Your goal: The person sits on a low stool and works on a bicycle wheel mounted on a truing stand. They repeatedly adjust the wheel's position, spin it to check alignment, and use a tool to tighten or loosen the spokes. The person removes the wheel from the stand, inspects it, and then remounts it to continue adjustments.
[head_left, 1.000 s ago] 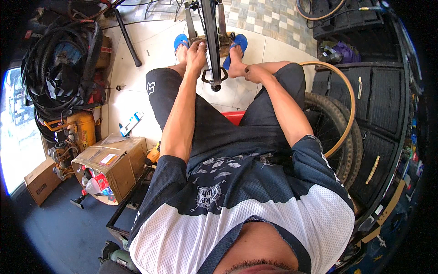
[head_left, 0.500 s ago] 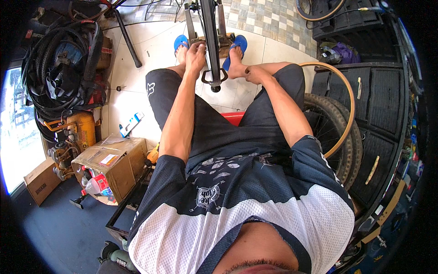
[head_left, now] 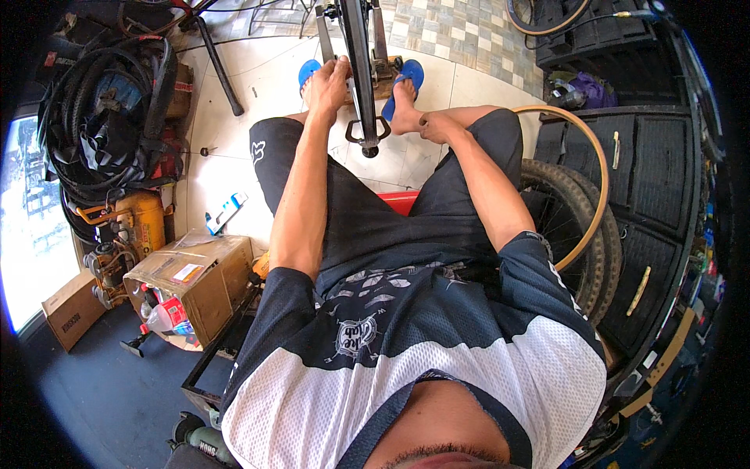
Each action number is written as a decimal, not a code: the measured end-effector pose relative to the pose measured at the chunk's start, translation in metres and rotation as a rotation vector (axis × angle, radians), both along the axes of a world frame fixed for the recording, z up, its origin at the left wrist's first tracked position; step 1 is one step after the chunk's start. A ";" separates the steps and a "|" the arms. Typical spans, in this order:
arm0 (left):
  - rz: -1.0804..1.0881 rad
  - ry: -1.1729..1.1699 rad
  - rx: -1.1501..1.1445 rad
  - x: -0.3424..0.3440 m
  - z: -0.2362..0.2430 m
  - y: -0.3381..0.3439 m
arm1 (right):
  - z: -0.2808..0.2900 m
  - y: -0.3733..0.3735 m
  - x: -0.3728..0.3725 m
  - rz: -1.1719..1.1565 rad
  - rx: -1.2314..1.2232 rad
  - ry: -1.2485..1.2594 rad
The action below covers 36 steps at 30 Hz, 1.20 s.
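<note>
My left hand point(head_left: 328, 84) is beside the left upright of a metal stand point(head_left: 324, 35), its fingertips close to a narrow black part point(head_left: 360, 70) that looks like a wheel rim seen edge-on. Those fingers are drawn together; anything between them is hidden. A black looped bracket point(head_left: 367, 133) crosses the near end of the black part. On my right lower leg rests my right hand point(head_left: 441, 127), fingers curled, with a small dark spot at the fingertips that I cannot make out. The stand's brown base point(head_left: 384, 82) lies between my feet in blue flip-flops point(head_left: 409, 74).
Beside my right knee a tan hoop-shaped tyre point(head_left: 601, 172) leans over knobby-tyred wheels point(head_left: 598, 258) and black drawers point(head_left: 664, 148). To the left are piled black tyres point(head_left: 70, 109), a yellow machine point(head_left: 141, 219), a cardboard box point(head_left: 223, 281) and a blue-and-white packet point(head_left: 226, 213).
My left hand has shifted slightly away from me along the stand, its fingertips now farther up the picture. My right hand stays on my leg.
</note>
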<state>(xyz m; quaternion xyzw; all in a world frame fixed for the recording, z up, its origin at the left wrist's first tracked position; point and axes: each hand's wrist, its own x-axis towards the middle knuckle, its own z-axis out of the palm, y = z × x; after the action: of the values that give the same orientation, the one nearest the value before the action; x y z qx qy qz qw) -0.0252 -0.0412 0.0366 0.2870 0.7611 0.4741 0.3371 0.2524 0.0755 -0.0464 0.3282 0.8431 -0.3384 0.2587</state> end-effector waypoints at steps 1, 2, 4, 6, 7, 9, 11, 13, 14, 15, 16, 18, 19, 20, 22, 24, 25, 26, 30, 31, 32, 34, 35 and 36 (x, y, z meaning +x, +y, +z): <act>-0.038 -0.006 0.004 0.005 0.017 0.010 | -0.015 0.010 0.014 0.075 0.042 0.001; -0.052 -0.001 -0.010 0.004 0.030 0.011 | -0.017 0.010 0.014 0.074 0.051 0.008; -0.078 0.026 0.007 -0.002 0.051 0.003 | -0.002 -0.002 0.002 0.000 0.039 0.029; -0.055 0.039 0.097 -0.010 0.060 0.001 | 0.020 -0.009 -0.010 -0.076 0.014 0.024; -0.052 0.041 0.147 -0.012 0.065 0.003 | 0.024 -0.009 -0.011 -0.074 0.001 0.011; -0.048 0.021 0.211 -0.005 0.090 0.009 | 0.027 -0.007 -0.007 -0.082 -0.018 -0.010; -0.043 -0.046 0.321 -0.001 0.114 0.011 | 0.028 -0.006 -0.006 -0.073 -0.034 -0.012; -0.016 -0.052 0.409 0.001 0.127 0.011 | 0.027 -0.006 -0.005 -0.068 -0.023 0.006; -0.005 -0.057 0.453 0.002 0.130 0.012 | 0.026 -0.005 -0.004 -0.069 -0.017 0.014; 0.023 -0.065 0.517 0.005 0.133 0.010 | 0.024 -0.006 -0.002 -0.077 -0.003 0.033; 0.052 -0.077 0.526 0.004 0.131 0.010 | 0.022 -0.007 -0.002 -0.080 0.010 0.055; 0.110 -0.102 0.545 0.003 0.125 0.008 | 0.019 -0.007 -0.001 -0.078 0.022 0.068; 0.125 -0.117 0.516 0.002 0.119 0.007 | 0.019 -0.006 -0.002 -0.072 0.021 0.060; 0.140 -0.133 0.487 0.001 0.112 0.005 | 0.018 -0.005 -0.003 -0.067 0.021 0.052; 0.152 -0.142 0.410 0.001 0.094 0.002 | 0.019 -0.005 -0.003 -0.100 -0.028 0.034; 0.145 -0.130 0.317 0.001 0.073 -0.001 | 0.022 -0.006 -0.005 -0.111 -0.047 0.028; 0.139 -0.117 0.314 0.003 0.061 -0.003 | 0.024 -0.006 -0.005 -0.108 -0.043 0.031; 0.137 -0.100 0.257 0.003 0.049 -0.005 | 0.026 -0.007 -0.006 -0.101 -0.038 0.036; 0.155 -0.082 0.106 0.003 0.007 -0.007 | 0.036 -0.011 -0.007 -0.114 -0.009 0.031; 0.147 -0.059 0.095 0.002 -0.003 -0.007 | 0.038 -0.012 -0.006 -0.108 0.003 0.032; 0.141 -0.036 0.112 0.000 -0.010 -0.007 | 0.039 -0.011 -0.006 -0.103 0.015 0.035; 0.130 0.010 0.147 -0.002 -0.022 -0.006 | 0.039 -0.011 -0.007 -0.087 0.034 0.033; 0.116 0.025 0.158 -0.003 -0.026 -0.006 | 0.038 -0.011 -0.007 -0.078 0.043 0.033; 0.106 0.030 0.160 -0.006 -0.030 -0.006 | 0.037 -0.010 -0.008 -0.080 0.034 0.014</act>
<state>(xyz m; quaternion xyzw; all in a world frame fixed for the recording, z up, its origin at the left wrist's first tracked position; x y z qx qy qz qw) -0.0311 -0.0469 0.0069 0.2796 0.7398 0.5461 0.2761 0.2443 0.0654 -0.0091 0.3638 0.8366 -0.3363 0.2336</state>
